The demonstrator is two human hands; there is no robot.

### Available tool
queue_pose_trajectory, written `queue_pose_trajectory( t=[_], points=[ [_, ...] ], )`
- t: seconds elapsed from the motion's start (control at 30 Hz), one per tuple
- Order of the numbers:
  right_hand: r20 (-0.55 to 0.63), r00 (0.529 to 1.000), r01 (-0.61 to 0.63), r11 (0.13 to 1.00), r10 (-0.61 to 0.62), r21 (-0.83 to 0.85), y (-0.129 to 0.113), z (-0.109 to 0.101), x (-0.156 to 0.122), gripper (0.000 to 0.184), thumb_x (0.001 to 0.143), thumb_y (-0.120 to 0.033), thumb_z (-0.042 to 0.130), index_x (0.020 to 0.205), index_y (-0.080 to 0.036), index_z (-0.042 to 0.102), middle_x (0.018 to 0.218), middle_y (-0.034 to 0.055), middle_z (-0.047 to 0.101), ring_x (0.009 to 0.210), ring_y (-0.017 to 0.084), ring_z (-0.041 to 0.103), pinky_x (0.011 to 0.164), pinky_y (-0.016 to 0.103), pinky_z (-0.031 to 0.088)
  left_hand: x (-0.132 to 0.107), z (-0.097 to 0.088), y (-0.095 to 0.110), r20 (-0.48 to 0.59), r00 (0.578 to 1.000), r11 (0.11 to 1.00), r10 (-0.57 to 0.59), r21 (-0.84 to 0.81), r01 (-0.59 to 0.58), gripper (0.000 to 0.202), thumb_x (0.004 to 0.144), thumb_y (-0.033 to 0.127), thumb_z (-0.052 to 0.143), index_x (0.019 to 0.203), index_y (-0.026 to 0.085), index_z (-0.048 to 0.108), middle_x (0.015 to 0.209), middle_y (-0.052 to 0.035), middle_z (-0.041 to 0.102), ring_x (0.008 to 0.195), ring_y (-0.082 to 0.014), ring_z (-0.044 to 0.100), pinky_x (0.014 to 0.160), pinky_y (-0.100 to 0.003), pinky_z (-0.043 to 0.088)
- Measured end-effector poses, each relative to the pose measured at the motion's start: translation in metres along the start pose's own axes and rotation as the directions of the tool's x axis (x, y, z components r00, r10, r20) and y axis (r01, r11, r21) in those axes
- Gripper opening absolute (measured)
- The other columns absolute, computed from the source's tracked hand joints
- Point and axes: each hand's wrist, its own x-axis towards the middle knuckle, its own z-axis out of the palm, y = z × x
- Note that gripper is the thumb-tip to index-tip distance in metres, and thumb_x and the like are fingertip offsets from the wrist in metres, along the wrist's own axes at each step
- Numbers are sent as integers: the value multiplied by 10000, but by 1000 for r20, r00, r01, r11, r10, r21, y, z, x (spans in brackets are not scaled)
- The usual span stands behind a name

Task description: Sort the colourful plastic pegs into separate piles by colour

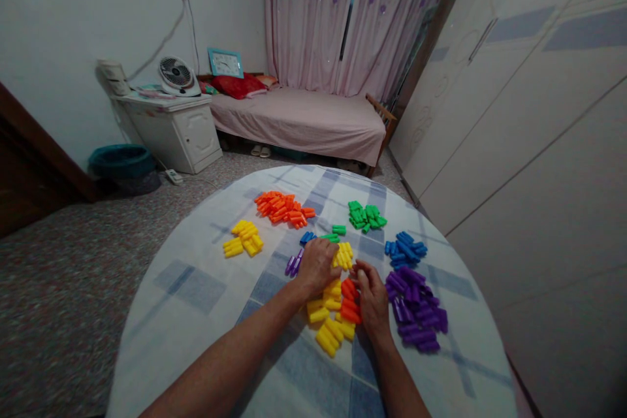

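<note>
Bedroom in the background: bed (298,121) under a pink cover, pink curtains, white cabinet with a small fan (177,75), white wardrobe doors along the right.

Up front, round surface (196,313) under a blue-checked cloth, dotted with small plastic tube pieces in heaps by colour: orange heap (284,208) and green heap (365,215) at the far side, yellow heap (243,238) to the left, blue heap (405,249) and purple heap (416,310) to the right. Between them, nearer the front, mixed cluster (333,323) of yellow and red pieces.

Left hand (317,264) palm down at the far edge of that cluster, fingers curled over yellow pieces; grip hidden, impossible to tell whether closed on anything. Right hand (372,297) just beside it, fingertips bent onto red pieces; grip likewise impossible to tell. Stray purple pieces (292,265) just left of the left hand.

Seemingly mid-sort by colour, central cluster not yet divided. Next: a clean pinch of one colour only, without scattering the neighbours touching it, then a carry across to the matching heap.
</note>
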Motion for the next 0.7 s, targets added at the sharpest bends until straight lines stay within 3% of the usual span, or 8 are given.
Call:
queue_pose_trajectory(
  t=[0.1, 0.2, 0.27, 0.37, 0.5, 0.57, 0.63, 0.7],
  points=[
    [-2, 1000, 3, 1000, -3, -5, 1, 0, 0, 352, 848, -435, 456, 1069, -197, 591, 999, 66, 665, 896, 218, 624, 825, 372, 472, -13, -20, -13, -129, 990, 995, -53, -94, 41, 315, 723, 304, 641, 1018, 205, 591, 994, -61, 639, 973, -230, 553, 877, -360, 432],
    [-1, 1000, -11, 1000, 11, -10, 1, 1, 1, 353, 838, -437, 468, 1070, -199, 589, 992, 69, 668, 894, 224, 625, 825, 378, 470, -32, -49, -42, -276, 952, 991, -133, -65, 119, 297, 759, 301, 599, 1042, 214, 580, 1020, -61, 637, 991, -227, 548, 899, -361, 424],
    [6, 1000, -22, 999, 23, -23, 2, 1, 1, 357, 834, -440, 473, 1074, -200, 586, 984, 73, 669, 902, 231, 624, 833, 388, 466, -47, -66, -70, -371, 908, 976, -195, 21, 218, 314, 774, 307, 575, 1071, 208, 571, 1045, -72, 632, 1011, -237, 538, 926, -377, 406],
    [16, 1000, -24, 998, 25, -58, 2, 0, 1, 349, 835, -436, 467, 1068, -205, 585, 986, 77, 665, 912, 237, 618, 842, 399, 459, -69, -82, -115, -457, 813, 881, -362, 117, 458, 344, 779, 354, 549, 1072, 178, 584, 1035, -98, 633, 987, -267, 541, 901, -404, 416],
    [24, 1000, -7, 996, 9, -90, 1, 0, 1, 340, 840, -425, 455, 1068, -209, 585, 990, 77, 660, 923, 237, 610, 848, 400, 451, -89, -82, -154, -450, 690, 752, -567, 59, 656, 376, 798, 387, 500, 1066, 146, 603, 1018, -125, 638, 951, -278, 563, 864, -400, 445],
    [27, 1000, 2, 996, 1, -89, 1, 0, 1, 343, 840, -422, 455, 1072, -206, 585, 983, 76, 660, 918, 235, 609, 849, 400, 451, -92, -77, -162, -406, 680, 734, -611, 31, 678, 399, 817, 405, 470, 1083, 139, 603, 1017, -133, 640, 938, -278, 574, 849, -400, 456],
    [27, 1000, 9, 997, -7, -79, 2, 0, 1, 341, 838, -419, 459, 1067, -202, 587, 984, 75, 658, 912, 232, 608, 849, 398, 453, -93, -73, -162, -386, 700, 748, -601, 37, 663, 413, 832, 407, 450, 1105, 133, 594, 1024, -141, 636, 954, -279, 574, 860, -405, 457],
    [25, 1000, 11, 997, -9, -71, 2, 0, 1, 340, 834, -421, 468, 1062, -200, 591, 979, 74, 659, 905, 231, 610, 845, 395, 456, -90, -72, -155, -444, 702, 764, -557, 56, 642, 402, 832, 379, 456, 1117, 128, 585, 1078, -153, 610, 1027, -286, 550, 909, -420, 440]
  ],
)
